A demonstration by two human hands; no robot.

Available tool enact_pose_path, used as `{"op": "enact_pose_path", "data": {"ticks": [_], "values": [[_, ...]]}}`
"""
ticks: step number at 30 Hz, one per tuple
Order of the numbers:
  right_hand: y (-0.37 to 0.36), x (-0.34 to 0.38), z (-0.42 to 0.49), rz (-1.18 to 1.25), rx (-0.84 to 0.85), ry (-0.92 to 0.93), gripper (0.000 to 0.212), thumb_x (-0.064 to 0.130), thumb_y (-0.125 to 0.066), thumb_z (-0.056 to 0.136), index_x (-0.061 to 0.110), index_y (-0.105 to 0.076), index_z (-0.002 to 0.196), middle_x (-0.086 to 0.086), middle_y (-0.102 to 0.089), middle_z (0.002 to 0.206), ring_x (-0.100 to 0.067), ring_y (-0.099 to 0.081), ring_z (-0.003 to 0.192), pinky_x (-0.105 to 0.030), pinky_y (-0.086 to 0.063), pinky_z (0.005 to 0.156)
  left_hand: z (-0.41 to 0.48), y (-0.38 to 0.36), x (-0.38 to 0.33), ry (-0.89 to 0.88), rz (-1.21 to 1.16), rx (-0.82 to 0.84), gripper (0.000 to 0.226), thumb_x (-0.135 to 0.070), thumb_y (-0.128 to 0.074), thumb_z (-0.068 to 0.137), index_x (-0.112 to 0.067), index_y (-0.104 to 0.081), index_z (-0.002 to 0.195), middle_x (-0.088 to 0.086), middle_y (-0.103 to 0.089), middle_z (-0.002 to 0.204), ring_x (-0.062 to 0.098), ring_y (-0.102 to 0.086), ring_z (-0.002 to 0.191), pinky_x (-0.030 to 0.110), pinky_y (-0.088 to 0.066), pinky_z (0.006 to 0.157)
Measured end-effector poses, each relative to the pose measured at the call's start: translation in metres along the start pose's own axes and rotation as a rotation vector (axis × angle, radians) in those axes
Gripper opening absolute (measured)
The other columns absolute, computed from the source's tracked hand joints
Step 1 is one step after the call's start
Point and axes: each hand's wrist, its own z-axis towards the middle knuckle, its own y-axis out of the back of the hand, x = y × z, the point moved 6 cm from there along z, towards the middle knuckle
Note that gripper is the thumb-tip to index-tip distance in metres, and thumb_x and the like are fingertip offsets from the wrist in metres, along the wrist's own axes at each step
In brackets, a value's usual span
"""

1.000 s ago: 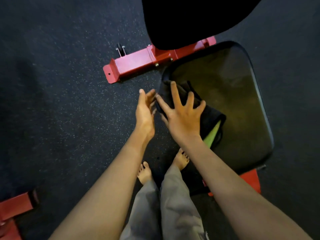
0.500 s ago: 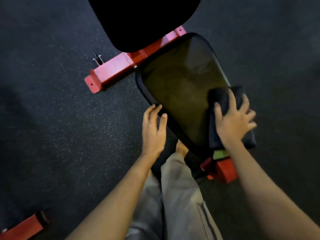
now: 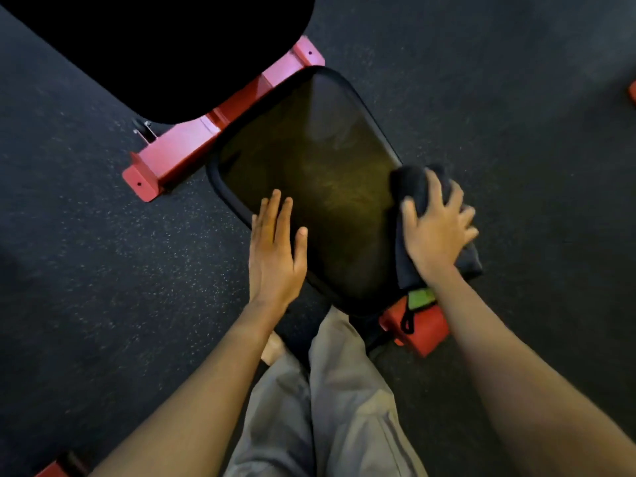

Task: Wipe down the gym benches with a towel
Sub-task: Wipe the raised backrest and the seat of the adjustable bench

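The bench's black padded seat (image 3: 309, 187) lies in the middle of the head view on a red steel frame (image 3: 179, 156). A dark towel (image 3: 413, 180) with a green tag (image 3: 421, 297) is draped over the seat's right edge. My right hand (image 3: 437, 228) presses on the towel, fingers spread and curving over it. Flat on the seat's left edge rests my left hand (image 3: 275, 249), fingers straight and holding nothing. The bench's black back pad (image 3: 165, 49) fills the upper left.
Dark speckled rubber flooring (image 3: 103, 270) surrounds the bench. A red frame foot (image 3: 420, 325) sticks out below the seat near my grey trouser legs (image 3: 330, 407) and bare foot (image 3: 273, 349). Another red frame piece (image 3: 58, 466) shows at the bottom left corner.
My right hand has swept the towel from the seat's left side across to its right edge. My left hand has come down flat onto the seat's left edge.
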Motion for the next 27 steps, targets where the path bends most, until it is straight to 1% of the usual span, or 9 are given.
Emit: {"op": "enact_pose_path", "data": {"ticks": [2,7,9,12,16,19,21,25,27], "values": [[-0.003,0.030,0.008,-0.054,0.021,0.090,0.058,0.047,-0.044,0.093,0.037,-0.028,0.147,-0.012,-0.027,0.153,-0.044,-0.036,0.123,-0.056,-0.030,0.097,0.001,-0.006,0.001,0.046,0.020,-0.004,0.060,-0.041,-0.025,0.096,-0.008,-0.028,0.146,0.008,-0.016,0.157,0.016,-0.005,0.143,0.033,-0.002,0.116],[-0.018,0.032,-0.077,-0.166,-0.002,0.741,0.060,0.049,-0.048,0.086,0.036,-0.039,0.144,-0.011,-0.041,0.149,-0.041,-0.042,0.113,-0.053,-0.037,0.087,0.006,-0.014,-0.001,0.095,0.019,-0.055,0.058,-0.038,-0.024,0.098,-0.006,-0.026,0.147,0.009,-0.013,0.157,0.016,-0.002,0.143,0.035,0.000,0.117],[-0.012,0.003,-0.082,-0.153,-0.021,0.734,0.057,0.050,-0.047,0.088,0.037,-0.039,0.142,-0.010,-0.042,0.148,-0.039,-0.044,0.110,-0.051,-0.038,0.085,0.011,-0.016,-0.005,0.099,0.040,-0.062,0.059,-0.038,-0.024,0.097,-0.006,-0.026,0.147,0.010,-0.013,0.157,0.013,0.000,0.142,0.033,0.002,0.116],[-0.007,-0.008,-0.043,-0.131,-0.026,0.477,0.053,0.051,-0.043,0.090,0.037,-0.038,0.141,-0.011,-0.042,0.146,-0.042,-0.046,0.108,-0.052,-0.039,0.083,0.019,-0.019,-0.013,0.093,0.069,-0.061,0.061,-0.041,-0.023,0.097,-0.007,-0.024,0.147,0.009,-0.012,0.158,0.011,0.002,0.141,0.026,0.008,0.115],[0.001,0.050,0.028,-0.062,0.015,0.313,0.058,0.051,-0.040,0.092,0.037,-0.031,0.147,-0.012,-0.033,0.151,-0.045,-0.042,0.118,-0.057,-0.036,0.090,0.033,-0.024,-0.017,0.118,0.103,-0.102,0.060,-0.040,-0.025,0.097,-0.006,-0.025,0.147,0.009,-0.012,0.158,0.018,-0.001,0.144,0.026,0.009,0.114],[-0.007,0.100,0.055,-0.087,0.115,0.438,0.060,0.050,-0.041,0.094,0.040,-0.021,0.150,-0.009,-0.021,0.158,-0.044,-0.034,0.127,-0.057,-0.031,0.098,0.042,-0.022,-0.011,0.174,0.129,-0.177,0.057,-0.036,-0.028,0.098,-0.005,-0.027,0.147,0.011,-0.015,0.157,0.025,-0.007,0.145,0.031,0.005,0.115],[-0.005,0.109,0.044,-0.105,0.051,0.635,0.059,0.050,-0.044,0.091,0.037,-0.033,0.148,-0.011,-0.030,0.155,-0.045,-0.041,0.121,-0.058,-0.035,0.094,0.049,-0.019,-0.005,0.219,0.144,-0.220,0.057,-0.034,-0.029,0.098,-0.004,-0.027,0.146,0.013,-0.017,0.156,0.027,-0.009,0.145,0.035,0.002,0.116],[-0.006,0.052,-0.009,-0.131,0.051,0.995,0.060,0.049,-0.052,0.086,0.036,-0.042,0.143,-0.011,-0.041,0.150,-0.041,-0.045,0.111,-0.053,-0.038,0.087,0.053,-0.019,0.000,0.261,0.192,-0.241,0.058,-0.034,-0.030,0.098,-0.003,-0.025,0.147,0.015,-0.018,0.156,0.028,-0.010,0.144,0.039,0.000,0.115],[0.000,0.030,-0.007,-0.123,0.040,0.949,0.058,0.051,-0.050,0.086,0.037,-0.041,0.142,-0.010,-0.044,0.147,-0.040,-0.048,0.108,-0.051,-0.039,0.085,0.052,-0.022,-0.001,0.260,0.223,-0.231,0.059,-0.035,-0.031,0.097,-0.004,-0.024,0.147,0.015,-0.017,0.156,0.026,-0.008,0.144,0.037,0.002,0.115]]}}
